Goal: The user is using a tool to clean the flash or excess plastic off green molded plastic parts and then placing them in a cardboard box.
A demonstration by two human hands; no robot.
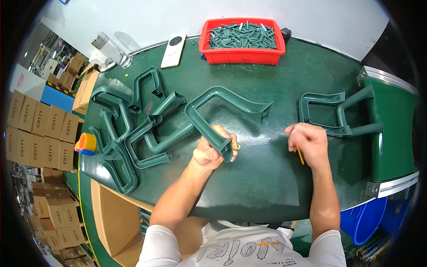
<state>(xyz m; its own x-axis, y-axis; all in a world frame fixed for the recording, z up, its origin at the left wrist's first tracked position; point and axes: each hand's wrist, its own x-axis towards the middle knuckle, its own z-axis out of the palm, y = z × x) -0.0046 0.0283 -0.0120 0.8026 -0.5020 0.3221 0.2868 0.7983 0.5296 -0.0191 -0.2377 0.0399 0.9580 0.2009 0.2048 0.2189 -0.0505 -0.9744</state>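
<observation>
My left hand [209,153] is closed around one end of a dark green, bent plastic bracket [227,94]. The bracket's far arm reaches up and to the right over the table. A small tan piece [238,146] shows at my left fingertips; I cannot tell what it is. My right hand [309,143] is closed, apart from the bracket, around a thin yellow-orange tool [301,156]. Only a short length of that tool sticks out below the fist. Left of my left hand, more green brackets [120,120] lie tangled on the green table [249,187].
Two more brackets [342,111] lie at the right, beside a green conveyor belt [396,129]. A red bin [242,57] of small green pieces stands at the back. Nearby are a phone [173,51], a clear bottle [112,50], a tape roll [86,143] and a blue bin [362,222].
</observation>
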